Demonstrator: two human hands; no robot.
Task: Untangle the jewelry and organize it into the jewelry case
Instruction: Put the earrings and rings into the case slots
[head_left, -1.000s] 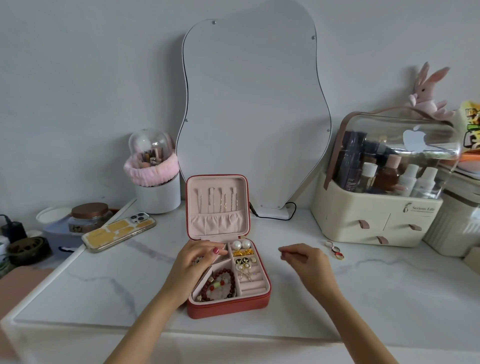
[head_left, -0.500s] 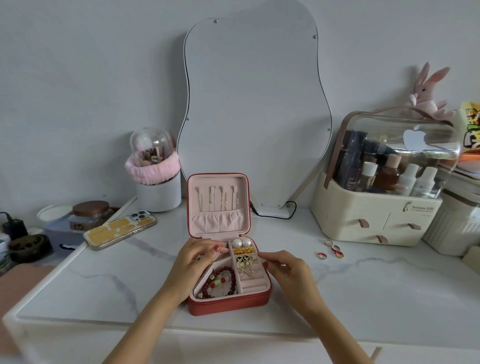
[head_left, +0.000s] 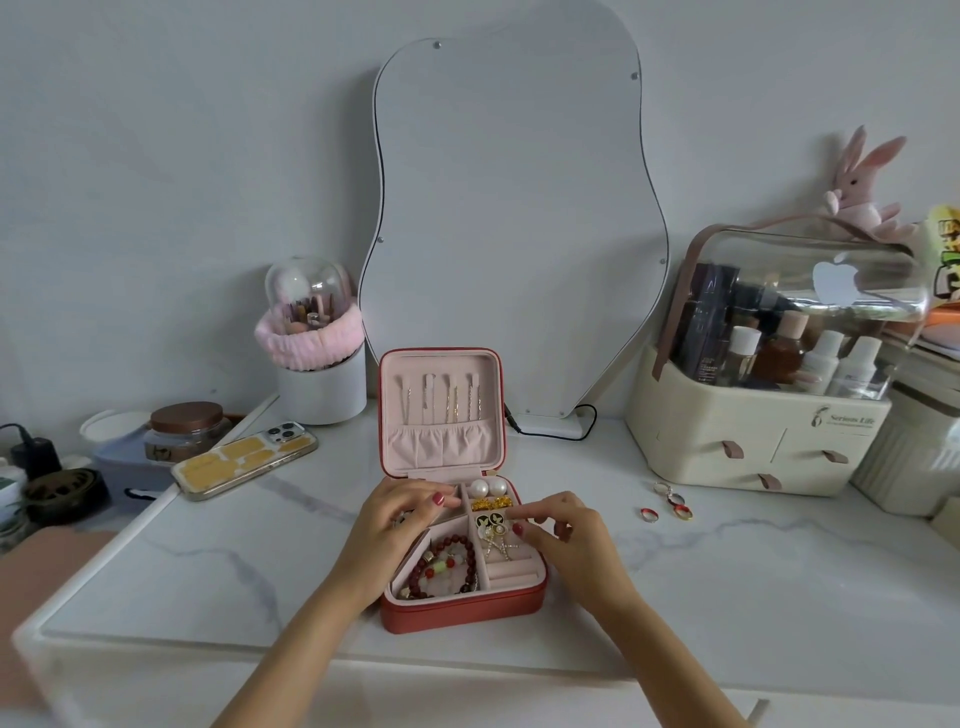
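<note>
Our left hand (head_left: 402, 514) rests curled on the case (head_left: 462, 608) at its left compartment; we cannot tell whether it holds anything. The bracelet (head_left: 447, 566) lies inside. Our right hand (head_left: 558, 525) pinches something tiny over the earring slots, so we should lower it gently. Three rings (head_left: 670, 506) wait on the counter (head_left: 727, 582).

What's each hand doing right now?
Left hand: fingers relaxed, resting on the jewelry case's back-left compartment; holding nothing visible.
Right hand: fingers curled over the case's right side; a pinched item cannot be told.
</note>
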